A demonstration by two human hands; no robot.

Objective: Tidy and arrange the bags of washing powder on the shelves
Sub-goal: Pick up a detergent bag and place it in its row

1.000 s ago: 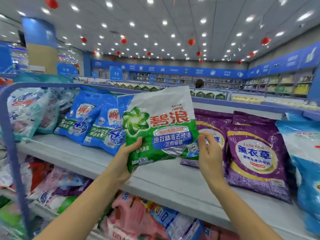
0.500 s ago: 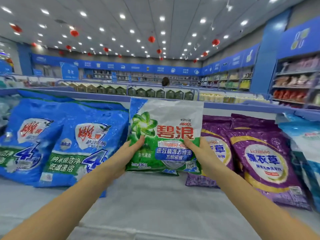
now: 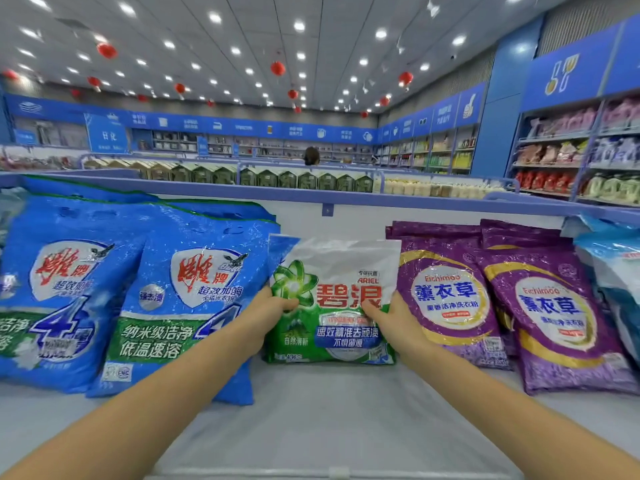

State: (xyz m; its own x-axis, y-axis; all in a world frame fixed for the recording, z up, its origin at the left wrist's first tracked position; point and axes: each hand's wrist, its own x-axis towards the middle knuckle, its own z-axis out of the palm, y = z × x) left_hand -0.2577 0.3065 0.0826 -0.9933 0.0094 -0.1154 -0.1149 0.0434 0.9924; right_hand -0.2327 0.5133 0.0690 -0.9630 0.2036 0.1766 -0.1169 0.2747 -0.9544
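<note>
A green and white bag of washing powder [image 3: 341, 271] stands on the grey shelf [image 3: 332, 420], leaning back in the gap between the blue bags [image 3: 180, 306] and the purple bags [image 3: 446, 299]. My left hand [image 3: 268, 315] grips its left edge, thumb on the front. On the other side my right hand [image 3: 389, 322] holds the right edge, thumb across the label. The bag's bottom rests on the shelf.
More blue bags [image 3: 52, 289] fill the shelf's left end, a second purple bag [image 3: 554, 313] and a light-blue bag [image 3: 616, 282] the right end. A blue rail [image 3: 311, 197] runs behind. Beyond it are other aisles and wall shelves [image 3: 571, 157].
Both hands carried the green bag from mid-air in front of the shelf down and back into the gap, and its bottom now sits on the shelf. The view moved closer.
</note>
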